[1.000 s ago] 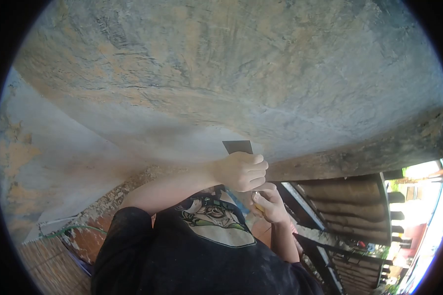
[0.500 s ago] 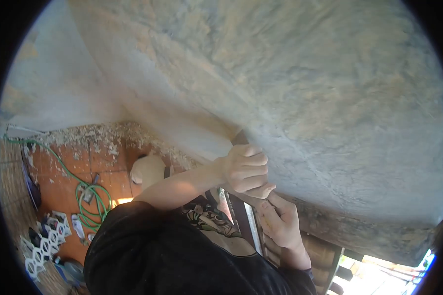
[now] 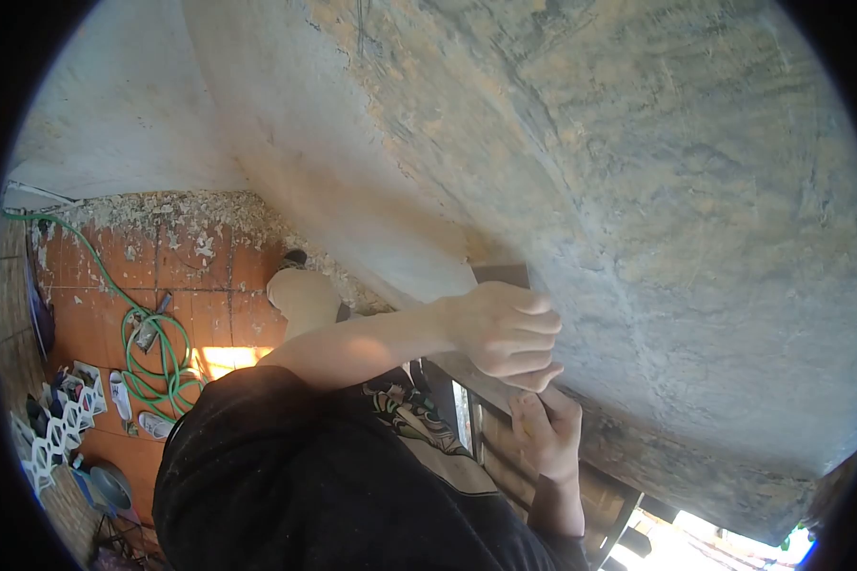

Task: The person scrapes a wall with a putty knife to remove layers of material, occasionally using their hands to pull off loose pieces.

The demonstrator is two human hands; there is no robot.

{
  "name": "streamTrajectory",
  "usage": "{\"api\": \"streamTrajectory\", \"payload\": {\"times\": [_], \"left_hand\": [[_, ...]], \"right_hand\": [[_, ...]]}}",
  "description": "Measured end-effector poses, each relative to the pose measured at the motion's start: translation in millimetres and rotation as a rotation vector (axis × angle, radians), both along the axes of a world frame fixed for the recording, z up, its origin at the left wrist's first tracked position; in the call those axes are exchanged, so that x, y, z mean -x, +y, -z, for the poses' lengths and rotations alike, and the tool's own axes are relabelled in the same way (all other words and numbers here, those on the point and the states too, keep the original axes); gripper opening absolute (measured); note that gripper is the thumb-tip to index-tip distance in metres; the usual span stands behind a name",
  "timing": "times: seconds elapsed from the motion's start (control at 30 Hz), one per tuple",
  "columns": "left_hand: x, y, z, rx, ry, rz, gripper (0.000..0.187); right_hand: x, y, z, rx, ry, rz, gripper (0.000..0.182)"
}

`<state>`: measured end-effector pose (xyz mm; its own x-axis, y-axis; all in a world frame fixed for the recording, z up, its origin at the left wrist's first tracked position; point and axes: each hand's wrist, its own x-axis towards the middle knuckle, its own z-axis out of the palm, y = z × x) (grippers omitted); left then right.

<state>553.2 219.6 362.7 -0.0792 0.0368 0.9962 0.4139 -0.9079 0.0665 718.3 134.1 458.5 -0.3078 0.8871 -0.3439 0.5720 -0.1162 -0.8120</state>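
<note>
My left hand point(image 3: 509, 333) is closed around the handle of a flat scraper, whose wide blade point(image 3: 501, 275) shows above the knuckles against the mottled grey wall point(image 3: 657, 190). Directly below it, touching near its thumb, my right hand point(image 3: 548, 433) is closed at the lower end of the same tool. The handle itself is hidden by the fingers. Where the blade rests, a smoother pale surface point(image 3: 352, 200) meets the rougher wall.
Orange floor tiles point(image 3: 200, 314) lie at the left, with pale flakes along the wall's foot. A coiled green hose point(image 3: 157, 366), white shoes point(image 3: 120, 395) and a white lattice rack point(image 3: 57, 438) are there. A rough ledge point(image 3: 676, 457) runs along the wall's lower edge.
Both hands and the scraper have shifted right and slightly down in view. More of the blade's width shows. The view has also shifted, and a dark shoe now shows beside the leg.
</note>
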Motion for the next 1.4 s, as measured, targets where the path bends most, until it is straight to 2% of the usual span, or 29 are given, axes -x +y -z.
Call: {"api": "streamTrajectory", "payload": {"times": [0.03, 0.1, 0.17, 0.2, 0.23, 0.33, 0.4, 0.43, 0.5, 0.53, 0.57, 0.63, 0.67, 0.73, 0.9, 0.93, 1.03, 1.07, 1.1, 1.17, 1.3, 1.4], "left_hand": [[-4, 0, 0, -0.002, 0.004, 0.039, 0.034], [-2, 6, -1, -0.026, 0.006, 0.003, 0.035], [3, 5, 2, 0.023, -0.014, -0.048, 0.036], [6, 4, 4, 0.049, 0.009, -0.063, 0.035], [7, 3, 5, 0.053, 0.001, -0.042, 0.035], [6, 0, 7, 0.041, 0.065, -0.009, 0.033], [1, 1, 4, 0.012, 0.065, -0.003, 0.032], [-3, 2, 1, -0.010, 0.058, -0.002, 0.032], [-2, 7, 5, -0.014, 0.078, -0.019, 0.031], [6, 8, 8, 0.023, 0.100, -0.086, 0.032], [12, 6, 11, 0.064, 0.119, -0.146, 0.032], [29, 11, 19, -0.008, 0.078, -0.193, 0.033], [40, 7, 19, 0.047, 0.093, -0.177, 0.033], [49, 4, 20, 0.109, 0.119, -0.168, 0.033], [3, 3, 3, -0.003, 0.119, 0.022, 0.033], [-3, 4, -3, -0.048, 0.118, 0.012, 0.033], [7, 4, 9, -0.013, 0.123, -0.003, 0.033], [18, 3, 9, 0.006, 0.162, -0.024, 0.034], [21, 6, 8, 0.008, 0.161, -0.023, 0.034], [20, 5, 8, -0.022, 0.218, 0.054, 0.034], [6, 3, 0, -0.069, 0.165, 0.028, 0.034], [2, 2, 5, 0.024, 0.122, -0.015, 0.034]], "right_hand": [[-4, 1, -2, -0.054, -0.021, -0.027, 0.026], [-1, 8, -5, 0.020, -0.023, -0.008, 0.027], [9, 14, -3, -0.106, -0.083, -0.092, 0.028], [7, 14, -1, 0.119, 0.003, 0.040, 0.028], [6, 8, 4, 0.115, 0.005, 0.060, 0.026], [-4, 0, 22, 0.025, 0.029, 0.060, 0.023], [-16, 4, 21, -0.286, -0.130, -0.192, 0.022], [-17, 7, 18, -0.288, -0.126, -0.195, 0.022], [-13, 13, 13, 0.040, 0.170, 0.030, 0.019], [-4, 24, 15, -0.138, -0.072, -0.132, 0.019], [6, 27, 17, -0.134, -0.069, -0.125, 0.019], [26, 30, 24, 0.122, 0.023, -0.021, 0.020], [31, 27, 32, 0.144, 0.054, -0.004, 0.019], [34, 29, 27, 0.106, 0.062, -0.020, 0.023], [-4, -1, 10, -0.144, -0.061, -0.057, 0.025], [-2, -5, 1, 0.017, 0.092, 0.117, 0.025], [4, 0, 24, -0.095, 0.040, 0.035, 0.024], [11, 1, 25, 0.135, 0.132, 0.143, 0.024], [15, 1, 29, 0.136, 0.131, 0.144, 0.024], [14, -7, 39, -0.122, 0.054, 0.111, 0.023], [-15, -7, 24, 0.066, 0.140, 0.059, 0.025], [7, 12, 16, -0.011, 0.079, 0.009, 0.024]]}}
